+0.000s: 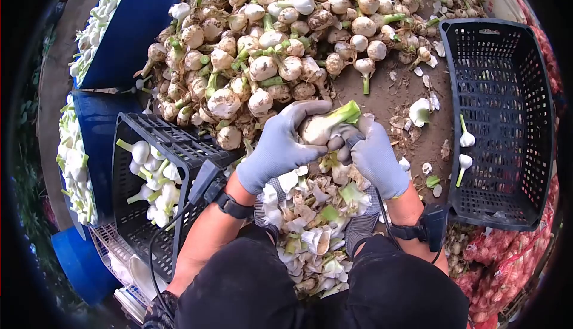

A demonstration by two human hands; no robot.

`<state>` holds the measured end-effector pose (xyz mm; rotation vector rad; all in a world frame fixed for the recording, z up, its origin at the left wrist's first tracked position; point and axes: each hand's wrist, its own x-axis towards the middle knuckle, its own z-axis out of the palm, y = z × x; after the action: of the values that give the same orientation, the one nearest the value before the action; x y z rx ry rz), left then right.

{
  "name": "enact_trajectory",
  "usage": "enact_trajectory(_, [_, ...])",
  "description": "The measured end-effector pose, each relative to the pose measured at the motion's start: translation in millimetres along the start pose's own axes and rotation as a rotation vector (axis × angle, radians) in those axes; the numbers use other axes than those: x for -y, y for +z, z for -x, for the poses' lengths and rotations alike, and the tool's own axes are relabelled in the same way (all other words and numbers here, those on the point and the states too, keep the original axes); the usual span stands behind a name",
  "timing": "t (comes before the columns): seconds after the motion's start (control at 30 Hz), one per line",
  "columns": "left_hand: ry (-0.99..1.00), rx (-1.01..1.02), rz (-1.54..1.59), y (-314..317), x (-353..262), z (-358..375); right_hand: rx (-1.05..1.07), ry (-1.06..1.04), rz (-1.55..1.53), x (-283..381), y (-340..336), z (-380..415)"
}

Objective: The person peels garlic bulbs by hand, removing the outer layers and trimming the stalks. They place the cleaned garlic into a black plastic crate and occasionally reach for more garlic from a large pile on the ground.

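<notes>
My left hand (277,147), in a grey glove, is wrapped round a garlic bulb (317,128) with soil-stained skin. The bulb's thick stem ends in a green cut top (351,112) that points up to the right. My right hand (377,157), also gloved, is closed against the bulb's right side, below the stem. A small dark piece shows between its curled fingers; I cannot tell what it is. Beneath both hands, a heap of peeled skins and stem scraps (319,239) lies between my legs.
Unpeeled garlic (262,68) is piled ahead. At left, a black crate (185,127) holds whitish bulbs, beside blue tubs (134,31) heaped with garlic. A black crate (501,180) at right has two bulbs in it. Red net sacks (507,269) lie behind that crate.
</notes>
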<state>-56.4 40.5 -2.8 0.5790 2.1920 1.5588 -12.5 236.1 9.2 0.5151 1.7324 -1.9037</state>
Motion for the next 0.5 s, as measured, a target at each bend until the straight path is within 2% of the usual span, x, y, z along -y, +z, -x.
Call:
enact_trajectory(0.03, [-0.068, 0.044, 0.199, -3, 0, 1, -0.029, -0.014, 0.031, 1, 0, 2])
enact_trajectory(0.07, [-0.071, 0.043, 0.197, -2, -4, 4, -0.026, -0.013, 0.028, -5, -2, 1])
enact_trajectory(0.13, [-0.325, -0.059, 0.955, 4, -14, 6, -0.187, -0.368, 0.492, -17, -6, -6])
enact_trajectory(0.17, [-0.356, -0.074, 1.106, 7, -10, 6, -0.232, -0.462, 0.511, -19, -4, -4])
enact_trajectory(0.2, [-0.357, -0.075, 1.107, 8, -7, 7, -0.231, -0.460, 0.511, -17, -2, -4])
enact_trajectory(0.27, [-0.333, -0.094, 1.207, 10, -5, 11, -0.135, -0.356, 0.135, -4, 6, 1])
enact_trajectory(0.3, [-0.261, -0.074, 0.871, 12, -8, 7, -0.015, -0.336, -0.091, 5, 10, 4])
enact_trajectory(0.33, [-0.262, -0.069, 0.872, 12, -7, 7, -0.020, -0.335, -0.092, 1, 6, 1])
enact_trajectory(0.4, [-0.195, 0.012, 0.626, 9, -5, 13, -0.030, -0.223, -0.003, -14, -3, -4])
enact_trajectory(0.43, [-0.328, -0.010, 0.740, 7, -12, 14, -0.074, -0.207, -0.020, -15, 1, -4])
enact_trajectory(0.47, [-0.383, 0.154, 0.925, -8, -10, 11, -0.069, -0.206, -0.023, -16, 1, -2])
enact_trajectory(0.5, [-0.407, -0.059, 0.774, -4, -8, 9, 0.041, -0.133, -0.126, -15, 0, 3])
